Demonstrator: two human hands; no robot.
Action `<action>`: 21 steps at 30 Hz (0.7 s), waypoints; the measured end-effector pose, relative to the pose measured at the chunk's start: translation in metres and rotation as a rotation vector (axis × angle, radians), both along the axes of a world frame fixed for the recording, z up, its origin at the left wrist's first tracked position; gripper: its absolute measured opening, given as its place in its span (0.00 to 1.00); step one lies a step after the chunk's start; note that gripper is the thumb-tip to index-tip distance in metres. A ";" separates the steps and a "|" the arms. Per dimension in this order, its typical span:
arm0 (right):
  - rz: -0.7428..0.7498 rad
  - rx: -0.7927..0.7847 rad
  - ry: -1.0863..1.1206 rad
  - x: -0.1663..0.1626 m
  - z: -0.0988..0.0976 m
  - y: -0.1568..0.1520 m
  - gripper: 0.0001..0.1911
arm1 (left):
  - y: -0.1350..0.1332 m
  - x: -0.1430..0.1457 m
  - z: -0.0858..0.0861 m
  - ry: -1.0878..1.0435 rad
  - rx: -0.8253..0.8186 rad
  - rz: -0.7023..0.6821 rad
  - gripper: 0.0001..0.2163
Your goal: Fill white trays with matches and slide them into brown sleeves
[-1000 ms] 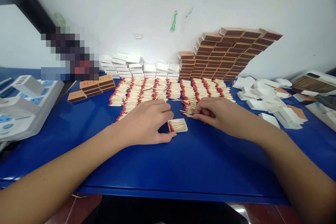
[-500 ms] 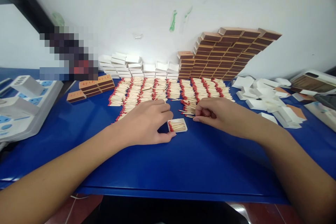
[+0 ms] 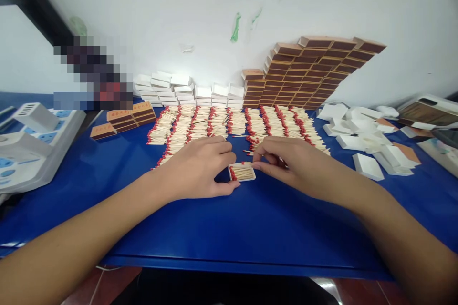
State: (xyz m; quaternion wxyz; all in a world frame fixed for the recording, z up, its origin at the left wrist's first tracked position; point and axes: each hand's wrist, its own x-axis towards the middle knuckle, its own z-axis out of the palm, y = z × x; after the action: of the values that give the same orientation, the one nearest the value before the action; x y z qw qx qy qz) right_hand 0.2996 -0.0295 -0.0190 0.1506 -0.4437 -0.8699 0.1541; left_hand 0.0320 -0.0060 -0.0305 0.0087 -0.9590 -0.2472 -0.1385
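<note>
A small white matchbox tray point(image 3: 253, 177) lies on the blue table, with a layer of red-headed matches point(image 3: 242, 172) inside. Around its left end my left hand point(image 3: 200, 167) has its thumb at the near corner and its fingers at the far one. My right hand point(image 3: 286, 162) pinches a match point(image 3: 246, 163) between thumb and forefinger, over the far right edge of the tray. Just beyond both hands spread rows of loose matches point(image 3: 236, 121), heads mostly to the left; my hands cover part of them.
Against the wall stand stacked white trays point(image 3: 164, 88) and a tall stack of brown matchboxes point(image 3: 307, 74). More matchboxes point(image 3: 123, 119) lie at the left near a white power strip point(image 3: 64, 138). At the right is a heap of white trays point(image 3: 365, 128), with a phone point(image 3: 429, 109) behind it.
My right hand has moved left from the loose matches to the tray, bringing a match with it. The left hand stays at the tray.
</note>
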 end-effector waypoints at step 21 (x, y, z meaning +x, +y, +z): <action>-0.074 0.085 -0.115 0.007 -0.008 0.011 0.08 | -0.001 -0.001 -0.002 -0.008 0.018 -0.001 0.15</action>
State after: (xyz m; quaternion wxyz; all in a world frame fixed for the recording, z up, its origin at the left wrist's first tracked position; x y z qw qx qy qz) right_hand 0.3070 -0.0180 -0.0273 0.1249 -0.4770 -0.8658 0.0854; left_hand 0.0311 -0.0072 -0.0322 0.0165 -0.9584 -0.2456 -0.1444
